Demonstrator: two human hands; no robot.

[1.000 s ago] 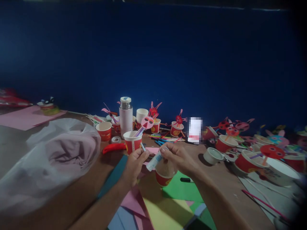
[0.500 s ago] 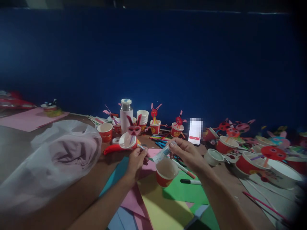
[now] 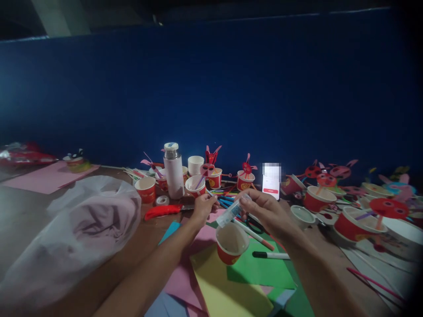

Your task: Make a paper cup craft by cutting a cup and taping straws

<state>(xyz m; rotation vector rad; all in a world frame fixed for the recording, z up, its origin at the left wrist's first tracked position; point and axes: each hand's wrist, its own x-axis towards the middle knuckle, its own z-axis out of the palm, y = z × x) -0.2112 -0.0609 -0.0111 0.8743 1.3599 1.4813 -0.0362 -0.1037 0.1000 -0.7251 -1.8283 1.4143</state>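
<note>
My right hand (image 3: 264, 207) is closed around a clear tube with a pale blue label, a glue stick (image 3: 229, 213), tilted above a red-and-white paper cup (image 3: 232, 244) that stands on coloured paper. My left hand (image 3: 204, 208) has its fingers pinched at the lower right of another paper cup (image 3: 194, 187), which carries a pink rabbit face (image 3: 207, 170). A slim pale piece shows at the left fingertips; the exact grip is partly hidden. A red-handled knife (image 3: 165, 211) lies left of this hand.
A white flask (image 3: 173, 176) and stacked cups (image 3: 196, 165) stand at the back. A lit phone (image 3: 271, 187) leans behind my right hand. Several rabbit-decorated cups (image 3: 319, 199) crowd the right. A plastic bag (image 3: 99, 220) fills the left. A black-capped marker (image 3: 271, 255) lies on green paper (image 3: 261, 273).
My left hand and the rabbit cup have moved right and further back, uncovering the knife and a tape roll. The right hand still holds the glue stick over the near cup.
</note>
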